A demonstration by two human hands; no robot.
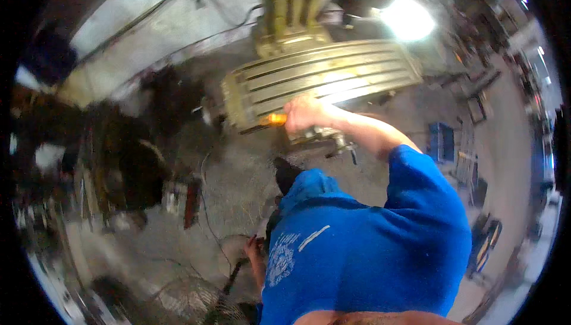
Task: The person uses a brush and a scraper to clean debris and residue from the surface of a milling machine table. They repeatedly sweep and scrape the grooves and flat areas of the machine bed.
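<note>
My right hand (302,114) is stretched out over the front edge of a long slotted metal machine table (351,57). Its fingers are closed around a short orange cylinder-shaped thing (275,119), which sticks out to the left; its kind is too blurred to make out. Just below this hand sit metal handles and fittings (336,140) under the table's edge. My left hand (254,247) hangs low by my left side, close to a dark pole (233,277). Blur and small size hide what its fingers do.
A round wire-guarded fan (187,298) stands low at the left, with a cable across the floor. Behind the table rises a machine column (291,3). A bright lamp (408,19) shines at the back right. A blue crate (441,141) is farther right.
</note>
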